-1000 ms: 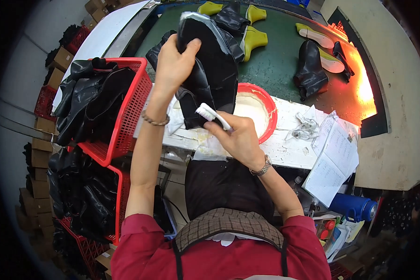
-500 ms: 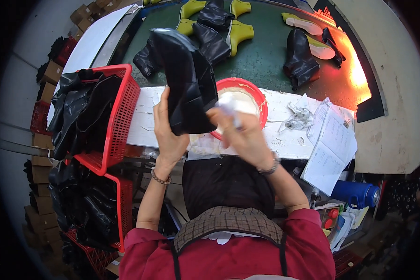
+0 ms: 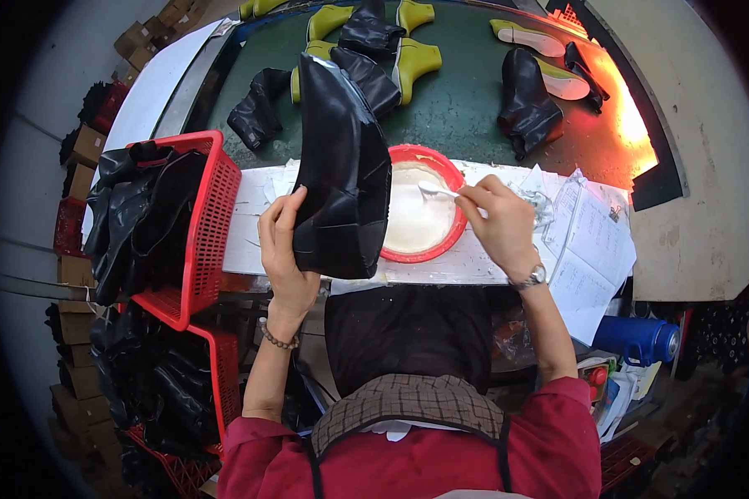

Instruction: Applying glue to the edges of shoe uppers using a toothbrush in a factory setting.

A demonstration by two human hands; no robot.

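My left hand (image 3: 285,241) grips a black leather boot upper (image 3: 334,175) near its lower end, the thumb lying along its left side. The upper stands tilted in front of me, with a pale wet-looking strip along its far edge. To its right is a red bowl (image 3: 458,229) of creamy white paste (image 3: 412,218), partly hidden by the upper. Above the paste my right hand (image 3: 503,220) pinches a slim white brush (image 3: 443,192), its head at the paste. I cannot tell whether the brush touches it.
Black boots (image 3: 531,104) and yellow-green lasts (image 3: 418,68) stand on the green conveyor (image 3: 449,133) beyond the white board (image 3: 241,237). Orange light glows at far right. Red baskets (image 3: 200,249) of black uppers stand left. An open notebook (image 3: 591,249) and a blue flask (image 3: 637,341) lie right.
My right hand has moved away from the upper, right to the bowl, with the brush. The upper has come slightly nearer and turned more upright. Boots on the conveyor have shifted slightly left.
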